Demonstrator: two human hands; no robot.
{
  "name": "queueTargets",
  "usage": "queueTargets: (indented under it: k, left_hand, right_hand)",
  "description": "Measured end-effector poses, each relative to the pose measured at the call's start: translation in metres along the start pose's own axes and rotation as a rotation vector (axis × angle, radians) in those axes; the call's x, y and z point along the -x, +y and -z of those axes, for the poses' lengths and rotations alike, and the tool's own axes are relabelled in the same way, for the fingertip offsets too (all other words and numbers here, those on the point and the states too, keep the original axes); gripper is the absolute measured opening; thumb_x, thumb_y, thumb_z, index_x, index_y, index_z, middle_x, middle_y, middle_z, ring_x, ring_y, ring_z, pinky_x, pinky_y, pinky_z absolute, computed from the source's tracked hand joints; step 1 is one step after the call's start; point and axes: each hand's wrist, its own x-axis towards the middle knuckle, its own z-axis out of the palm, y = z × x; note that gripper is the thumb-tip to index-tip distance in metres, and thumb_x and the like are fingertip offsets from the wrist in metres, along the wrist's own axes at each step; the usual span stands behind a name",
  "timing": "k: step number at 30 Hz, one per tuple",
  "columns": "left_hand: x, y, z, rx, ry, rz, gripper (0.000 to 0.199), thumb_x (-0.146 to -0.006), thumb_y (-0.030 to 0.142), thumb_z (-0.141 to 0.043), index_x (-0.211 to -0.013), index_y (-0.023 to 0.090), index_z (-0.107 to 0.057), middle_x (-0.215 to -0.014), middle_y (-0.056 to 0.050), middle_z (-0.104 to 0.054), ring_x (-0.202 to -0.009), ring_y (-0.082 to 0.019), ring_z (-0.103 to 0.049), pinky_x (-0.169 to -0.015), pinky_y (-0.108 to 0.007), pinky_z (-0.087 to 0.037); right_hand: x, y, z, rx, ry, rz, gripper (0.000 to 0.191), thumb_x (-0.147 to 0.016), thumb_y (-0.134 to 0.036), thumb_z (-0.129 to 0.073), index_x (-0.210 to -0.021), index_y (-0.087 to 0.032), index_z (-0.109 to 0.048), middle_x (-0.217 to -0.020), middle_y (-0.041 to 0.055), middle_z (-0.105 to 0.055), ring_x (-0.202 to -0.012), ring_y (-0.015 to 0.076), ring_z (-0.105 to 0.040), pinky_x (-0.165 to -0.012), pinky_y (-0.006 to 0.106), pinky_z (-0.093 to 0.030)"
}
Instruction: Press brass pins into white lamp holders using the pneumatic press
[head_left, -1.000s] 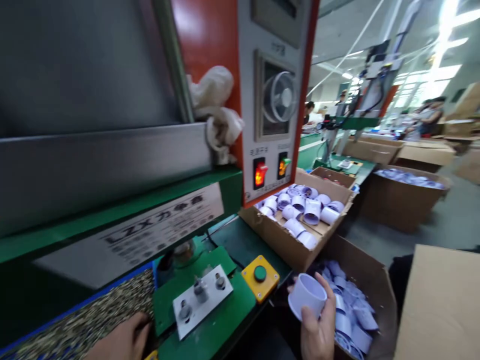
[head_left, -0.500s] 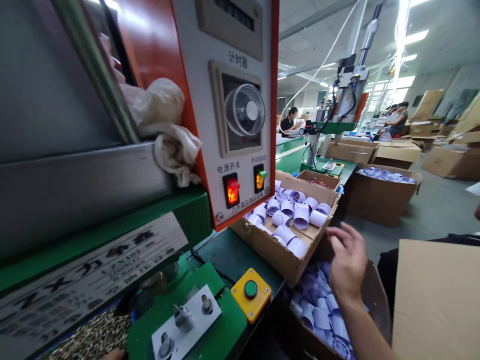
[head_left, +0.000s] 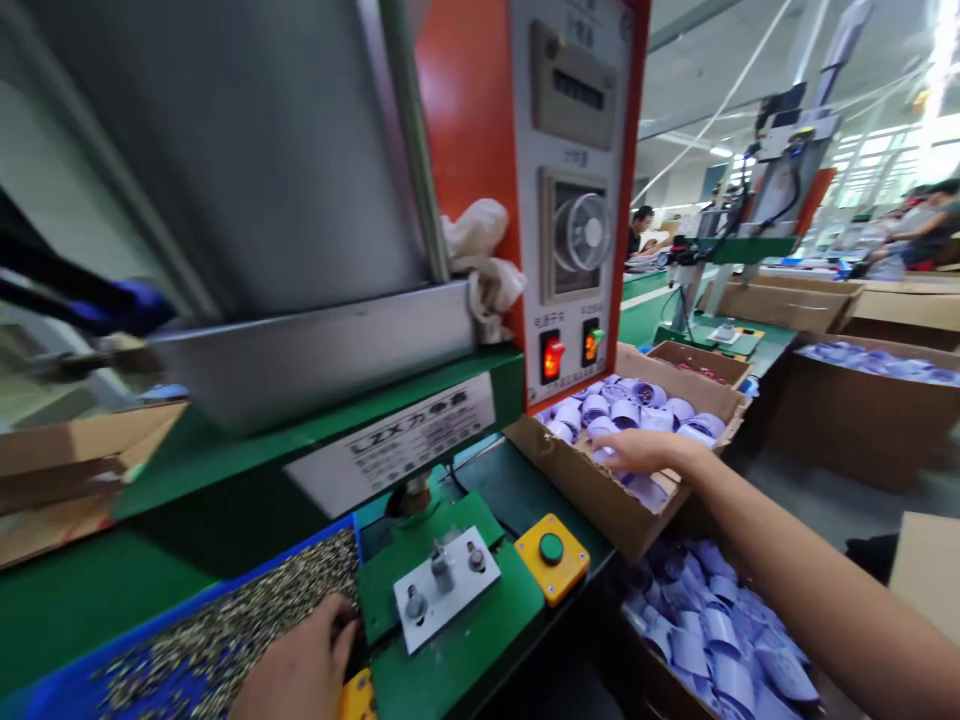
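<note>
My right hand (head_left: 639,450) reaches palm down into a cardboard box (head_left: 592,490) on the bench's right end and lies on the white plastic cups (head_left: 645,405) there; its fingertips are hidden among them, so a grip cannot be made out. My left hand (head_left: 300,668) sits at the bottom edge, fingers at the right end of a blue tray (head_left: 67,695) full of small metal parts (head_left: 247,620). Right beside it stands a grey fixture plate (head_left: 446,590) with upright pins on a green base.
A yellow box with a green push button (head_left: 551,555) sits right of the fixture. An orange control panel (head_left: 574,230) with lit switches rises behind, with a rag (head_left: 484,260) tucked beside it. A floor box (head_left: 720,640) holds more white cups. Other people work at far benches.
My right hand held a white cup low over the floor box, then showed empty, and now rests in the bench-top box. My left hand stays at the tray's end. The view shifted.
</note>
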Motion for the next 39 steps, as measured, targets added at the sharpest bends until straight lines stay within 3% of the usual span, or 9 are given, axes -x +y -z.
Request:
queueTargets:
  k: [5,8,10,12,14,20,26,33,39]
  left_hand:
    - [0.016,0.007,0.005,0.006,0.023,-0.006,0.02,-0.093,0.021,-0.036,-0.089,0.023,-0.056,-0.093,-0.006,-0.071,-0.09,-0.024,-0.065,-0.075,-0.033,-0.041]
    - [0.018,0.004,0.002,0.042,0.036,0.004,0.018,-0.093,0.021,-0.039,-0.09,0.023,-0.057,-0.094,-0.005,-0.071,-0.09,-0.023,-0.065,-0.074,-0.032,-0.04]
    - [0.018,0.004,0.001,0.059,0.043,0.006,0.018,-0.092,0.02,-0.041,-0.089,0.023,-0.058,-0.094,-0.005,-0.071,-0.09,-0.023,-0.065,-0.075,-0.032,-0.04]
    - [0.018,0.005,0.0,0.067,0.049,0.01,0.017,-0.092,0.02,-0.042,-0.089,0.022,-0.058,-0.094,-0.005,-0.07,-0.09,-0.024,-0.064,-0.075,-0.033,-0.04]
    - [0.019,0.006,0.0,0.073,0.058,0.006,0.016,-0.091,0.02,-0.043,-0.09,0.022,-0.058,-0.095,-0.005,-0.07,-0.09,-0.024,-0.064,-0.075,-0.032,-0.04]
    - [0.022,0.004,0.001,0.085,0.067,0.016,0.015,-0.092,0.02,-0.044,-0.087,0.022,-0.058,-0.091,-0.004,-0.071,-0.086,-0.02,-0.064,-0.071,-0.028,-0.038]
    - [0.022,0.004,-0.001,0.101,0.094,0.014,0.015,-0.092,0.02,-0.045,-0.085,0.023,-0.058,-0.087,-0.002,-0.07,-0.081,-0.018,-0.063,-0.068,-0.027,-0.037]
    - [0.021,0.003,-0.002,0.099,0.092,0.007,0.014,-0.091,0.019,-0.047,-0.083,0.022,-0.058,-0.088,-0.002,-0.07,-0.082,-0.018,-0.063,-0.069,-0.026,-0.037]
    - [0.021,0.002,-0.002,0.107,0.087,0.018,0.012,-0.091,0.019,-0.048,-0.085,0.022,-0.058,-0.089,-0.003,-0.07,-0.081,-0.018,-0.063,-0.068,-0.026,-0.036]
  right_hand:
    - [0.019,0.013,0.012,-0.057,0.287,0.02,0.011,-0.083,-0.03,-0.059,-0.087,-0.019,-0.058,-0.077,0.004,-0.064,-0.072,0.0188,-0.059,-0.071,0.032,-0.046]
    - [0.036,0.002,0.02,-0.18,0.485,0.046,0.029,-0.087,-0.042,-0.045,-0.107,-0.02,-0.048,-0.1,0.0107,-0.064,-0.089,0.0232,-0.062,-0.078,0.035,-0.048]
    - [0.049,-0.021,0.017,-0.442,0.559,0.145,0.049,-0.081,-0.05,-0.054,-0.12,-0.022,-0.04,-0.115,0.0134,-0.06,-0.098,0.0251,-0.062,-0.077,0.034,-0.051]
    - [0.059,-0.055,0.006,-0.783,0.514,0.269,0.069,-0.072,-0.052,-0.068,-0.126,-0.026,-0.033,-0.115,0.0121,-0.061,-0.092,0.025,-0.065,-0.07,0.033,-0.053]
    - [0.063,-0.093,-0.009,-0.977,0.381,0.334,0.074,-0.072,-0.048,-0.072,-0.128,-0.027,-0.029,-0.107,0.0082,-0.064,-0.085,0.0227,-0.066,-0.067,0.032,-0.053]
    - [0.05,-0.166,-0.045,-0.893,0.207,0.534,0.027,-0.081,-0.03,-0.064,-0.105,-0.023,-0.053,-0.096,0.0008,-0.059,-0.078,0.0142,-0.056,-0.067,0.026,-0.048]
    - [0.038,-0.192,-0.047,-0.95,0.275,0.535,0.048,-0.073,-0.042,-0.075,-0.111,-0.021,-0.055,-0.094,0.0023,-0.063,-0.082,0.0176,-0.06,-0.07,0.03,-0.05]
    - [0.034,-0.205,-0.034,-0.804,0.335,0.688,0.034,-0.07,-0.037,-0.077,-0.096,-0.022,-0.064,-0.09,0.0001,-0.067,-0.081,0.0166,-0.061,-0.074,0.03,-0.047]
    - [0.034,-0.211,-0.038,-0.648,0.347,0.661,0.042,-0.067,-0.036,-0.079,-0.102,-0.021,-0.062,-0.091,0.0026,-0.068,-0.082,0.0199,-0.062,-0.072,0.032,-0.048]
